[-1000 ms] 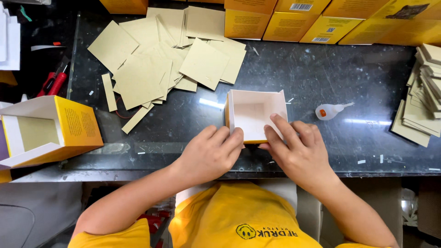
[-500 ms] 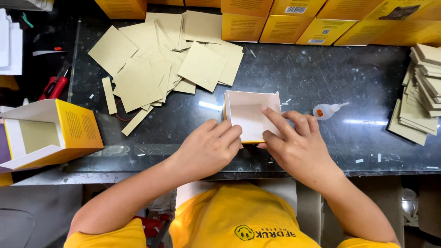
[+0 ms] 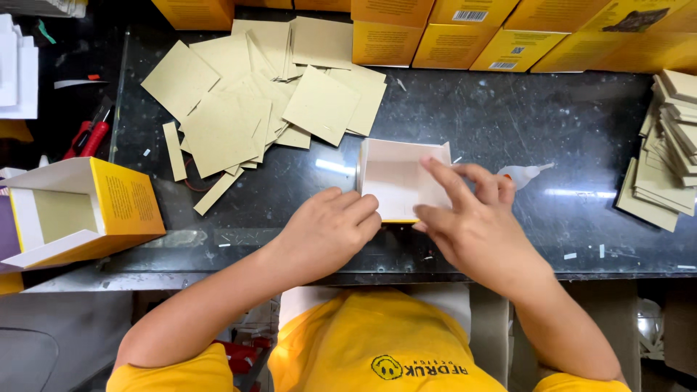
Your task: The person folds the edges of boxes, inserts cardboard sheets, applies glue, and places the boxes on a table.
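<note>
A small open box [image 3: 396, 178], white inside with a yellow bottom edge, lies on the dark stone worktop [image 3: 508, 116] in front of me. My left hand [image 3: 330, 229] is curled against the box's near left edge. My right hand [image 3: 472, 218] rests on its right side, the index finger stretched over the right wall and into the box. Both hands hold the box.
A heap of tan cardboard squares and strips [image 3: 261, 101] lies at the back left. Yellow cartons [image 3: 465, 36] line the far edge. A small glue bottle [image 3: 524, 173] lies right of the box. More card pieces are stacked at the right [image 3: 664, 145]. An open yellow box [image 3: 80, 210] stands at left.
My right hand has slid up along the box's right side, its index finger now reaching over the wall. The left hand has barely moved.
</note>
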